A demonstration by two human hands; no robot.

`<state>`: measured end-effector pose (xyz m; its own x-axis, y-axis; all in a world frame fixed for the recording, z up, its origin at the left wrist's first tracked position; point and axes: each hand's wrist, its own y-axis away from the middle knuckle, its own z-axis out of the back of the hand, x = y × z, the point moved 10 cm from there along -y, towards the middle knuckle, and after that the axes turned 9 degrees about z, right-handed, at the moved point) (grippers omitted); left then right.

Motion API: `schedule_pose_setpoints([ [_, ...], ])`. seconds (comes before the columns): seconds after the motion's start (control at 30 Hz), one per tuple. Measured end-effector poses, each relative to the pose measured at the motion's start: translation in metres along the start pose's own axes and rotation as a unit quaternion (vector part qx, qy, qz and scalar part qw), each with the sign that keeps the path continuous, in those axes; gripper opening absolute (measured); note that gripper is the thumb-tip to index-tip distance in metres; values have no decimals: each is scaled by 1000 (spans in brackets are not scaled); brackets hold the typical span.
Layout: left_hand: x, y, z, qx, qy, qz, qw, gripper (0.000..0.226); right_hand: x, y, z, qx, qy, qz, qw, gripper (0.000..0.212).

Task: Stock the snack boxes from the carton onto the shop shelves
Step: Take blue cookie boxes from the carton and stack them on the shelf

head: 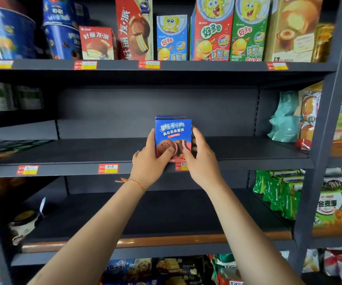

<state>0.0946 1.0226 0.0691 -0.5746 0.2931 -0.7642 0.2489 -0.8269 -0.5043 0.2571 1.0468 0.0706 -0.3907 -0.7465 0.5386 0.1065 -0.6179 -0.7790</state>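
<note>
A blue snack box (173,132) with a chocolate sandwich cake pictured on it stands upright at the front edge of the dark middle shelf (83,153). My left hand (150,161) grips its left side, thumb across the front. My right hand (201,161) holds its right side, thumb on the front too. The carton is out of view.
The top shelf (114,65) carries red pie boxes, cartoon snack boxes and blue tins. Teal and yellow bags (289,120) sit at the middle shelf's right end. Green packets (277,190) lie right on the lower shelf (145,214). A grey upright post (322,140) bounds the right side.
</note>
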Motion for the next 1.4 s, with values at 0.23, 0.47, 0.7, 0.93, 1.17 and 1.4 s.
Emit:
schedule_pose_setpoints([
  [0.23,8,-19,-1,14,-53,30,998,65,-8,-11,-7,14,62,-15,998,55],
  [0.47,15,-30,2,36,-86,34,995,70,-9,-15,-13,24,81,-41,996,59],
  [0.7,27,49,83,-119,26,-65,990,21,77,57,-15,-163,5,166,973,20],
  [0.93,216,125,151,-84,7,146,986,18,54,153,-234,215,-157,-2,964,11],
  [1.17,497,284,252,-27,-1,495,868,18,39,337,-477,496,-119,-168,844,15],
  [1.4,655,469,338,-83,29,682,726,17,68,531,-654,678,-73,-181,709,22],
])
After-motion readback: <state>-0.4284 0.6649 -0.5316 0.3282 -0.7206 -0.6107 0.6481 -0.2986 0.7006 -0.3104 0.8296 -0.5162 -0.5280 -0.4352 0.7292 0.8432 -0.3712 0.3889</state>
